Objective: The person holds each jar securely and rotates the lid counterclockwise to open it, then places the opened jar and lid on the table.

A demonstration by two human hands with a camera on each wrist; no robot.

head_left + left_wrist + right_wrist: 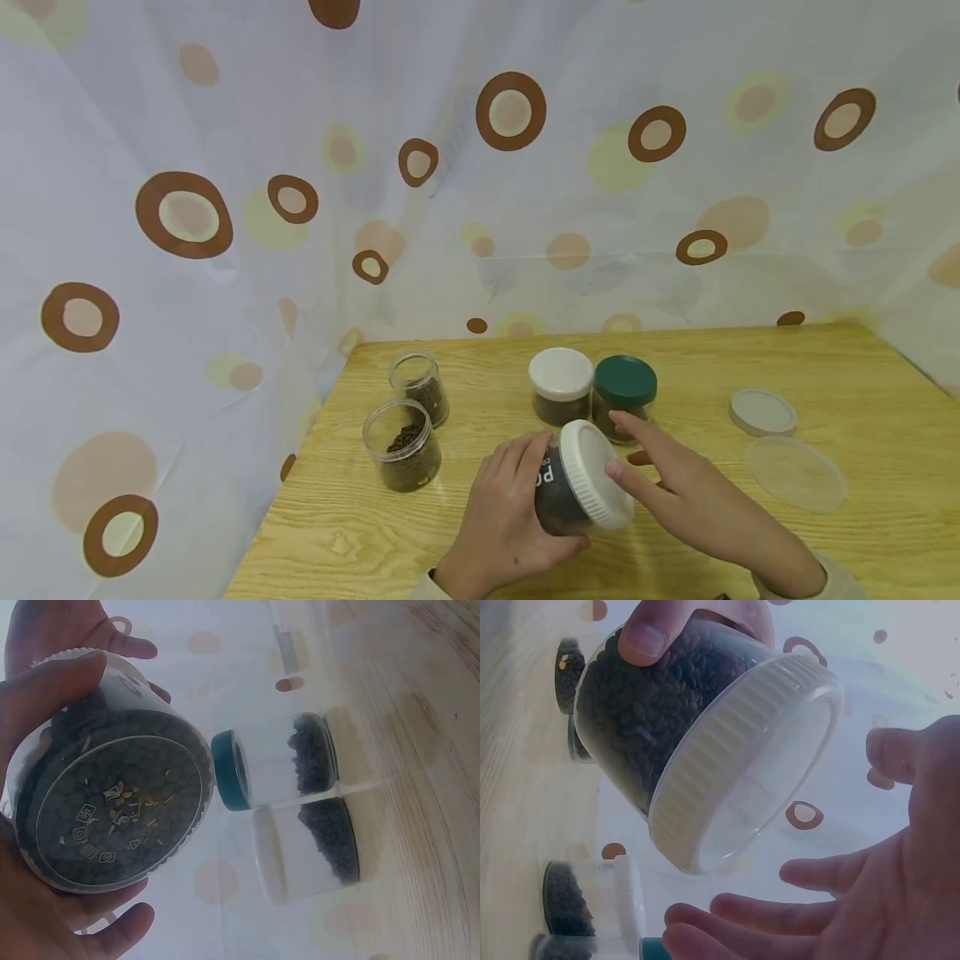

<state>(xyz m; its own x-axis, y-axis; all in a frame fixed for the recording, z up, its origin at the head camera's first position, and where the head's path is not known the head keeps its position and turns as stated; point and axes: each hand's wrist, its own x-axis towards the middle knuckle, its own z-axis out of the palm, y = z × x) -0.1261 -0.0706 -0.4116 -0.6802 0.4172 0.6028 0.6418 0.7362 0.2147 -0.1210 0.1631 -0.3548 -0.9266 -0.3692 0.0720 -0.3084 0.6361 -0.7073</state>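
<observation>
A clear jar (557, 492) of dark bean-like pieces, capped with a white ribbed lid (600, 479), is held tilted above the table. My left hand (506, 521) grips its body from the left, thumb and fingers around the side. Through the jar's base (124, 814), dark pieces and a few pale bits show in the left wrist view. Facing the lid is my right hand (697, 492), fingers spread; the right wrist view shows a gap between this hand (855, 900) and the lid. Behind the held jar stand a white-lidded jar (561, 379) and a green-lidded jar (625, 383), both partly filled with dark contents.
Two lidless jars with dark contents stand at the left: a front jar (411, 471) and a rear jar (429, 402). On the right lie a whitish lid (763, 412) and a translucent disc (797, 475). A patterned curtain (450, 208) hangs behind the wooden table (337, 550).
</observation>
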